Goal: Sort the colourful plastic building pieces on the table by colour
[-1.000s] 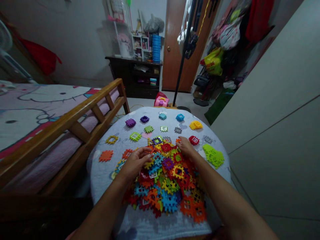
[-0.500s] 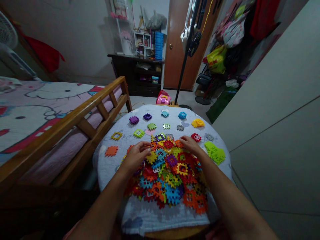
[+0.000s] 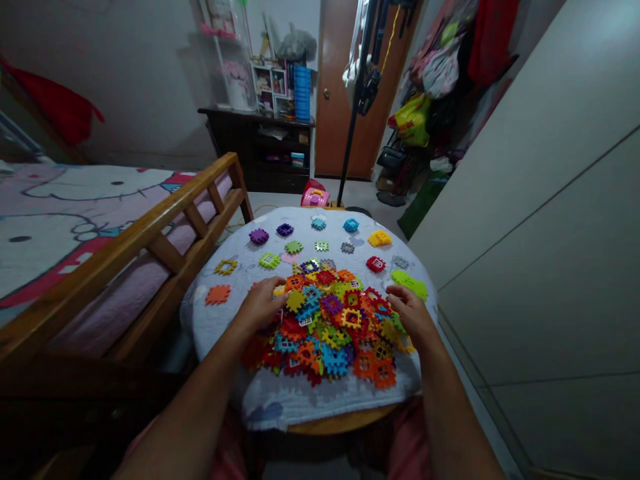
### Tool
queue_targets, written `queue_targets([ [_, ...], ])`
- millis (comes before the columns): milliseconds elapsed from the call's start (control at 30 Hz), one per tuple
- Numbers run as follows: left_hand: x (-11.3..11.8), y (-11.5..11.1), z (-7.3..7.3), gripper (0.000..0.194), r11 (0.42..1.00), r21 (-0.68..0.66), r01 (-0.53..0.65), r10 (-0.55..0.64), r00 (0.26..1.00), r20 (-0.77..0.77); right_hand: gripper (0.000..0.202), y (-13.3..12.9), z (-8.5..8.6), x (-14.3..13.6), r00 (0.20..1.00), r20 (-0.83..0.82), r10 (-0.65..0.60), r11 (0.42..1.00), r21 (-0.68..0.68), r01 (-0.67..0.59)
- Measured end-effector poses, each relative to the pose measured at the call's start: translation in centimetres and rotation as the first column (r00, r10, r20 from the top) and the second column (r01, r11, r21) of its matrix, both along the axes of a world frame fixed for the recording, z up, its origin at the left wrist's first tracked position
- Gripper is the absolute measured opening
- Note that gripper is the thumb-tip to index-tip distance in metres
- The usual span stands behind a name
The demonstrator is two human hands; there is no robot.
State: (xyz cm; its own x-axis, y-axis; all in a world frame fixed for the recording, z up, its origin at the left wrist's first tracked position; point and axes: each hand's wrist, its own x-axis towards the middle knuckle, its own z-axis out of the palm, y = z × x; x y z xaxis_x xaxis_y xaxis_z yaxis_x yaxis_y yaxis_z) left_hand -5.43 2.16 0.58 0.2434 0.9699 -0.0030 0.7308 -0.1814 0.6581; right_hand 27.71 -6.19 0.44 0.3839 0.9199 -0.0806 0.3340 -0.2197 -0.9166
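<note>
Ideally, I'd work lightly around the heap of toothed tiles on the cloth-covered table, left hand loosely parted at its left edge, right hand curled opposite, its grip unclear to me.

Standing here, I find the light dim and cool. From the counter, a bed with printed bedding and a wooden rail lies toward ten o'clock. A pale wall rises past eleven, where a dark cabinet carries small shelves and a blue stack. A brown door stands at twelve, a black pole before it, on grey floor. Bags and cloths hang in a cluttered heap at one; a broad white panel, crossed by seams, fills two to four.
</note>
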Motion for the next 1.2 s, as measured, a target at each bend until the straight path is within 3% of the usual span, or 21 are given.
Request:
queue_targets([
  [133,-0.6,0.0,-0.9,0.047,0.996,0.024,0.086,-0.078,0.971,-0.228,0.037,-2.5,-1.9,2.3,0.995,0.041,-0.095,0.993,-0.071,0.098],
  [400,-1.1,0.4,-1.5,0.051,0.994,0.005,0.108,-0.098,0.926,-0.364,0.028,-3.0,-4.4,6.9,0.945,0.325,-0.044,0.977,-0.185,0.109],
  [500,-1.1,0.4,-1.7,0.052,0.992,-0.003,0.129,-0.121,0.922,-0.368,0.027,-2.8,-5.1,6.6,0.925,0.378,0.05,0.956,-0.286,0.065],
  [633,-1.2,0.5,-2.0,0.05,0.988,-0.006,0.152,-0.145,0.928,-0.344,0.03,-2.2,-5.4,5.4,0.941,0.31,0.134,0.922,-0.387,-0.004],
  [900,-0.9,0.3,-1.9,0.053,0.988,-0.02,0.154,-0.151,0.927,-0.344,0.036,-0.9,-4.6,3.7,0.914,0.347,0.213,0.937,-0.339,-0.09],
  [1067,-0.8,-0.1,-1.5,0.053,0.984,-0.033,0.174,-0.175,0.928,-0.33,0.036,-0.8,-4.4,3.1,0.925,0.316,0.211,0.935,-0.341,-0.097],
  [1200,-0.9,-0.4,-1.2,0.054,0.983,-0.041,0.181,-0.185,0.929,-0.321,0.035,-0.8,-4.1,2.7,0.935,0.238,0.262,0.937,-0.294,-0.188],
])
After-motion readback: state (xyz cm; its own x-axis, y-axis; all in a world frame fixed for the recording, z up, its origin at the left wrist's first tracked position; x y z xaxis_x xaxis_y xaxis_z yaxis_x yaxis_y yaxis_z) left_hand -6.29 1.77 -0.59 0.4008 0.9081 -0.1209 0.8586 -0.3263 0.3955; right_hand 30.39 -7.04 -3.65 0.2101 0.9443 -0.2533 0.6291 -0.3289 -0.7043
